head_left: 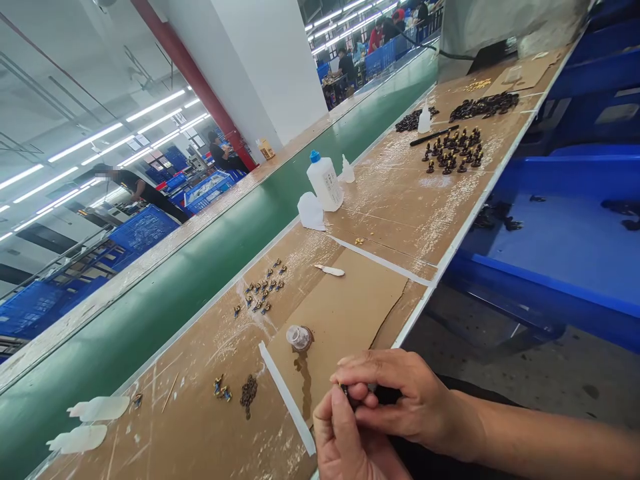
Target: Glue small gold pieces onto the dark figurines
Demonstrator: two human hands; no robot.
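Near the table's front edge, my left hand (345, 437) and my right hand (413, 400) meet with their fingers closed. Between the fingertips they pinch a small dark piece (344, 388), mostly hidden by the fingers, so its kind cannot be made out. Just beyond the hands lies a taped-down cardboard sheet (345, 300). On it stands a small clear jar (299, 338) beside a brown stain, with a white-handled small knife (330, 270) farther back. To the left are a pile of small dark round pieces (249, 395) and a few small blue-and-yellow figures (223, 389).
Several more small figures (260, 293) stand near the green conveyor belt (200, 293). A blue-capped white bottle (325, 180) and dark-and-yellow figurines (455, 150) are farther along. Two squeeze bottles (95, 408) lie at left. Blue bins (560, 233) stand at right. Other people work across the belt.
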